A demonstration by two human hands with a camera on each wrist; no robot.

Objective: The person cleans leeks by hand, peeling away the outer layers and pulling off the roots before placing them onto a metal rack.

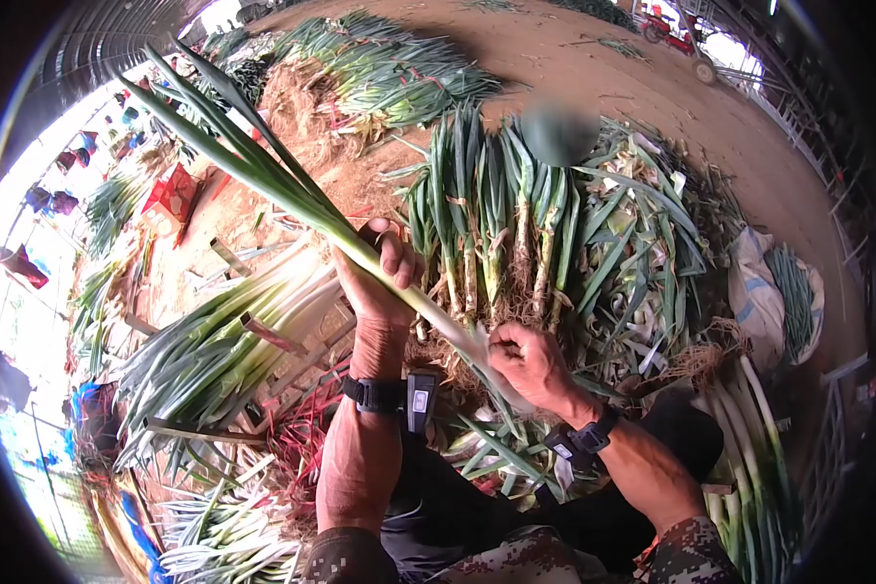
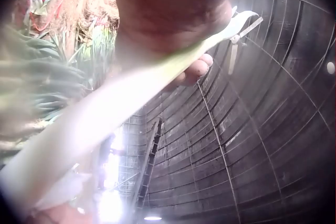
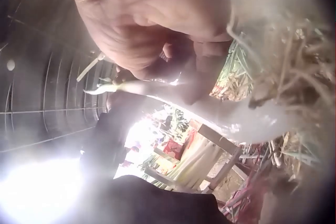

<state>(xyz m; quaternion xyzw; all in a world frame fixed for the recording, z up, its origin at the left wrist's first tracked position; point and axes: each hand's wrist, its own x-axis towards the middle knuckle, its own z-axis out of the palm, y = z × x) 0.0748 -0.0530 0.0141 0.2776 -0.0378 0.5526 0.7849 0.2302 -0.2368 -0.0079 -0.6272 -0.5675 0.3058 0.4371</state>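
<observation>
A long green onion (image 1: 311, 209) slants across the head view, green leaves at upper left and white stem toward the lower right. My left hand (image 1: 375, 277) grips it around the middle, fingers wrapped over the stem. Close to its root end, my right hand (image 1: 533, 368) has curled fingers against the white stem, which is blurred there. In the right wrist view, the fingers (image 3: 207, 66) pinch at the pale stem (image 3: 252, 121), with blurred roots (image 3: 294, 77) beside it. From the left wrist, the white stem (image 2: 105, 106) runs up under the palm.
Upright green onions with roots (image 1: 496, 214) stand just ahead, beside a heap of stripped leaves (image 1: 642, 234). At left, white-stemmed onions (image 1: 224, 341) lie on a wooden rack (image 1: 273, 331). Red ties (image 1: 307, 419) hang near it. More onions (image 1: 749, 467) lean at right, near a white sack (image 1: 757, 282).
</observation>
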